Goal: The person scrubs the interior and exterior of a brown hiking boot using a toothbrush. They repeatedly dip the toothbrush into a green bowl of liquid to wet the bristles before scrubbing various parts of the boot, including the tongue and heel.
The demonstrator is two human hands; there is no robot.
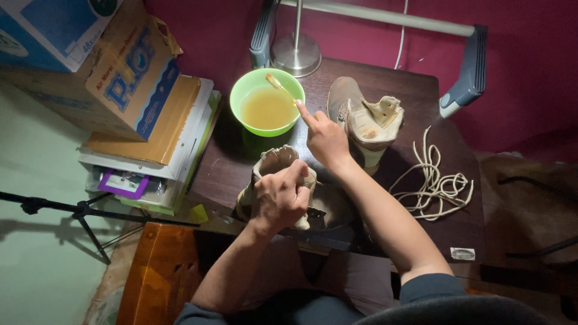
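Your left hand (278, 198) grips the near boot (274, 161) at the table edge while your right hand (325, 137) pinches the brush (280, 86) into the bowl (241, 96): a heavy dip could tip murky liquid across the table (409, 84).

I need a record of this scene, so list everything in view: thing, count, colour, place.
bowl: one, green, holding yellowish liquid, table's far left.
brush: one, yellow, in the bowl, held by the right hand.
near boot: one, tan, under the left hand.
far boot: one, tan, right of the bowl.
laces: one loose bundle, cream, table's right.
table: one, dark brown.
lamp base: one, silver, behind the bowl.
cardboard box: one, brown and blue, on stacked books, left.
tripod: one, black, lower left.
left hand: gripping the near boot.
right hand: holding the brush.
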